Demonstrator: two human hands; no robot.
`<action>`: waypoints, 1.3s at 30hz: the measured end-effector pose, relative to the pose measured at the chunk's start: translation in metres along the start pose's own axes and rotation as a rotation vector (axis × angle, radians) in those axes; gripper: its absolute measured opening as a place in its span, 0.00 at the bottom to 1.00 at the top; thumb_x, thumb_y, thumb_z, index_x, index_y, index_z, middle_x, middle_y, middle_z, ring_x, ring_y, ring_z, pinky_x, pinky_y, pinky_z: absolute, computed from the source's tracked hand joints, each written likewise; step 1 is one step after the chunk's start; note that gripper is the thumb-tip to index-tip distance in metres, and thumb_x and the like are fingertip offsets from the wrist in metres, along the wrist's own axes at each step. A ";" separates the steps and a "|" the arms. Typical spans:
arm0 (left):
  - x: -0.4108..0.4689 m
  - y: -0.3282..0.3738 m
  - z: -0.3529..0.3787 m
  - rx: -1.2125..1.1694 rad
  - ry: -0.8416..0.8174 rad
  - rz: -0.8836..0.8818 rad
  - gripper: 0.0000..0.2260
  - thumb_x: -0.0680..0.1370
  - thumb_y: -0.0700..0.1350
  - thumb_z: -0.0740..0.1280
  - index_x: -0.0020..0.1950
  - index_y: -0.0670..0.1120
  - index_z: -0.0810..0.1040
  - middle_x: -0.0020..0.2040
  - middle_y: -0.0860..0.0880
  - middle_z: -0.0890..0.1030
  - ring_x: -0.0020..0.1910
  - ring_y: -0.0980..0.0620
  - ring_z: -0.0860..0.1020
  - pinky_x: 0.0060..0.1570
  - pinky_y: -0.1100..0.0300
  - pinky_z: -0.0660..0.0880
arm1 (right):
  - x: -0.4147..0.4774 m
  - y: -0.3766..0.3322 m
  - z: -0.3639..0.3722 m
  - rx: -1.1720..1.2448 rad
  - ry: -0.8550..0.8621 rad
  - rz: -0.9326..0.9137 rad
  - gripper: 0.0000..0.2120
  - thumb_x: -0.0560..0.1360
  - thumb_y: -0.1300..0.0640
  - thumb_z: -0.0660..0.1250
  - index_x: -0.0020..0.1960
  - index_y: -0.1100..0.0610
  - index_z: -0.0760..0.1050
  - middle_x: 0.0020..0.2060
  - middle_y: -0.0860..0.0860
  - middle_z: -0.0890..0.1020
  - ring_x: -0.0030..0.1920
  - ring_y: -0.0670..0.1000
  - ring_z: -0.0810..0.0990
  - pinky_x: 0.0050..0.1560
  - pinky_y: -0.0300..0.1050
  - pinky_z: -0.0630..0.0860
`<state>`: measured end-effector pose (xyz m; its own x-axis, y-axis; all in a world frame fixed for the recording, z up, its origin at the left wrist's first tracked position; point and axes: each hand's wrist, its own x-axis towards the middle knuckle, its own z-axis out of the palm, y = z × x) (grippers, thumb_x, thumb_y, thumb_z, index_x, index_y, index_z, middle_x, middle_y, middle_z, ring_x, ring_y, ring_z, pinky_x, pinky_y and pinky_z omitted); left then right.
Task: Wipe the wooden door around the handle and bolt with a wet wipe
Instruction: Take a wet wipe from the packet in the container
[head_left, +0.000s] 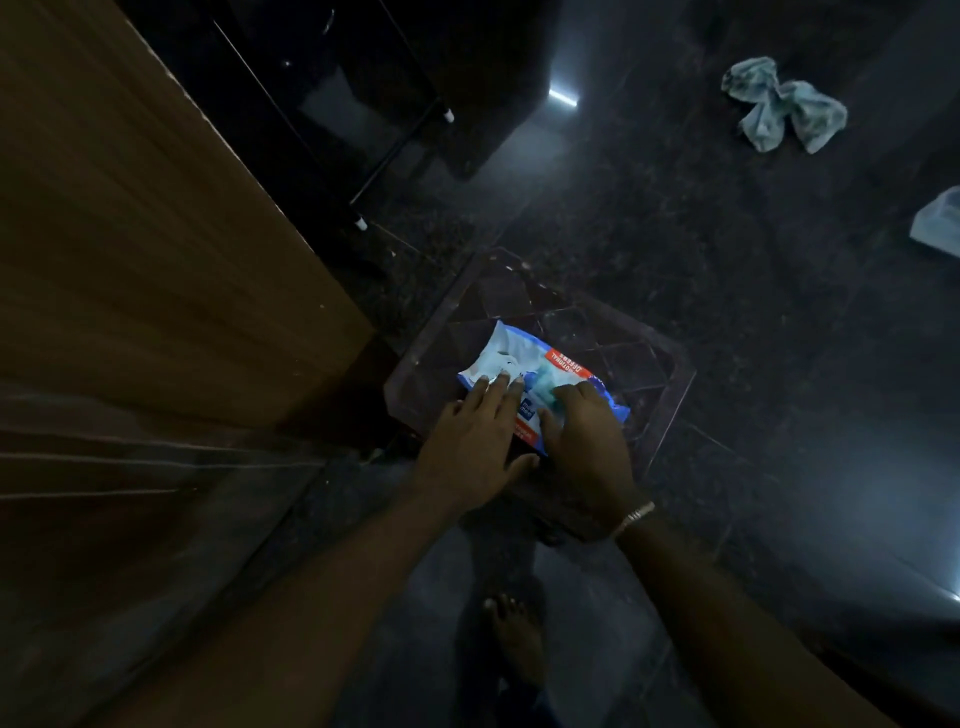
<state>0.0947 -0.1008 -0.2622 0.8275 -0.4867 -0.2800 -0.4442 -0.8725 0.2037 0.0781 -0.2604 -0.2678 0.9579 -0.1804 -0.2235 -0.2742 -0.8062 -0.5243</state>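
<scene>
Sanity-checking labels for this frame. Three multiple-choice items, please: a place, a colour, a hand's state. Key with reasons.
1. Where does the wipe pack lie?
A. in a drawer
B. on the dark stool
C. on a bed

2. What colour is the crumpled cloth on the floor?
A. red
B. yellow
C. pale blue-green

3. How is the left hand?
A. fingers straight, pressing the pack
B. clenched, empty
C. gripping a mop

Key: 1 B, the pack rests on the stool's top; 2 C, it shows pale blue-green against the dark floor; 3 A, its straight fingers lie flat on the pack.
</scene>
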 end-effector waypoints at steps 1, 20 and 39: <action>0.004 0.000 0.007 0.003 -0.013 -0.002 0.41 0.76 0.67 0.58 0.80 0.47 0.48 0.80 0.45 0.55 0.79 0.45 0.55 0.70 0.45 0.63 | 0.003 0.003 0.004 -0.018 0.004 -0.022 0.14 0.80 0.53 0.66 0.63 0.59 0.77 0.58 0.54 0.79 0.57 0.52 0.78 0.56 0.44 0.76; 0.019 -0.003 0.000 -0.123 -0.094 -0.013 0.35 0.77 0.61 0.62 0.79 0.46 0.57 0.80 0.46 0.57 0.78 0.48 0.56 0.68 0.45 0.67 | 0.011 0.014 -0.036 1.105 -0.059 0.372 0.08 0.79 0.59 0.69 0.45 0.60 0.84 0.40 0.59 0.87 0.42 0.54 0.86 0.37 0.42 0.81; -0.121 0.019 -0.150 -1.957 0.102 -0.516 0.10 0.76 0.31 0.67 0.56 0.37 0.79 0.50 0.39 0.83 0.48 0.44 0.81 0.49 0.53 0.79 | -0.096 -0.114 -0.117 1.396 -0.371 0.275 0.13 0.76 0.71 0.64 0.42 0.58 0.84 0.43 0.59 0.86 0.39 0.53 0.86 0.34 0.40 0.82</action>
<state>0.0378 -0.0514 -0.0835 0.7741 -0.1925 -0.6031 0.6289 0.3429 0.6977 0.0270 -0.2172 -0.0906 0.8460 0.0905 -0.5255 -0.5047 0.4537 -0.7344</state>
